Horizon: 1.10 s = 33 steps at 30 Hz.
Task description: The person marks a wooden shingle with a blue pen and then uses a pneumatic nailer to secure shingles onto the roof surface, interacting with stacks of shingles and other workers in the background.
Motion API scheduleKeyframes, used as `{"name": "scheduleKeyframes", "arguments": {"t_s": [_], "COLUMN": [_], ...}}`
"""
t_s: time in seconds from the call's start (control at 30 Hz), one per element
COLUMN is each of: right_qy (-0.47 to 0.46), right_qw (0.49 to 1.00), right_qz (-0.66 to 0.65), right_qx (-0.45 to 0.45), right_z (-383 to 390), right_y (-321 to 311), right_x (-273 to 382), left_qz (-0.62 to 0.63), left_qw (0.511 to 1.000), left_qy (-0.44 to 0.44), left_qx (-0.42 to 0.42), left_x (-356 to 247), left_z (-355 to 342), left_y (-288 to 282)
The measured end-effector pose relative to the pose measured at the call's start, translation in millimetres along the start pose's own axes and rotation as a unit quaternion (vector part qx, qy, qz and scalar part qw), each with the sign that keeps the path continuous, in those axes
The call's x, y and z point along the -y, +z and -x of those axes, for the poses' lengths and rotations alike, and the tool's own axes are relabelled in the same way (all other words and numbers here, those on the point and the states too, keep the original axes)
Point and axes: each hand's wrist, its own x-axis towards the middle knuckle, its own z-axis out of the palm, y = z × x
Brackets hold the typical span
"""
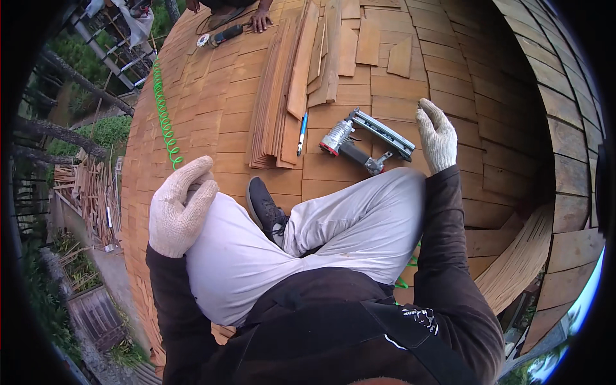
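Observation:
I sit on a wooden shingle surface with both hands in whitish knit gloves. My left hand (179, 208) is by my left knee, its fingers loosely bent and slightly apart from the thumb, with nothing visible in it. Over on the right, my right hand (437, 136) is raised beyond my right knee, fingers extended and holding nothing I can see. Nearest to it lies a pneumatic nail gun (366, 141), grey and black with a long magazine. A blue marker-like pen (302, 133) lies beside a stack of wooden shingles (274, 115) in front of my shoe.
Loose shingles (400, 56) lie at the far side. Another person's hand (261, 20) rests near an angle grinder (221, 35). A coiled green air hose (163, 112) runs along the left edge, where the ground drops lower. A curved shingled part (571, 154) rises on the right.

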Motion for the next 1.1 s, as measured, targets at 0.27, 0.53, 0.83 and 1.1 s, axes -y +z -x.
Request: {"name": "scheduleKeyframes", "arguments": {"t_s": [0.27, 0.53, 0.83, 1.1], "right_qy": [-0.083, -0.108, -0.067, 0.002], "right_qw": [0.916, 0.834, 0.692, 0.574], "right_qz": [0.2, 0.307, 0.552, 0.646], "right_qx": [0.338, 0.445, 0.461, 0.502], "right_z": [-13.9, 7.4, 7.2, 20.9], "right_y": [126.4, 152.7, 138.0, 137.7], "right_x": [31.9, -6.8, 26.8, 21.5], "left_qz": [0.009, 0.035, 0.006, -0.061], "left_qw": [1.0, 0.999, 0.997, 0.995], "left_qy": [0.017, -0.011, 0.011, 0.047], "left_qx": [0.019, 0.021, 0.078, 0.055], "left_x": [0.3, 6.2, 21.7, 26.7], "left_z": [0.9, 2.4, 10.9, 11.7], "left_y": [1.8, 2.1, -21.6, -28.1]}}
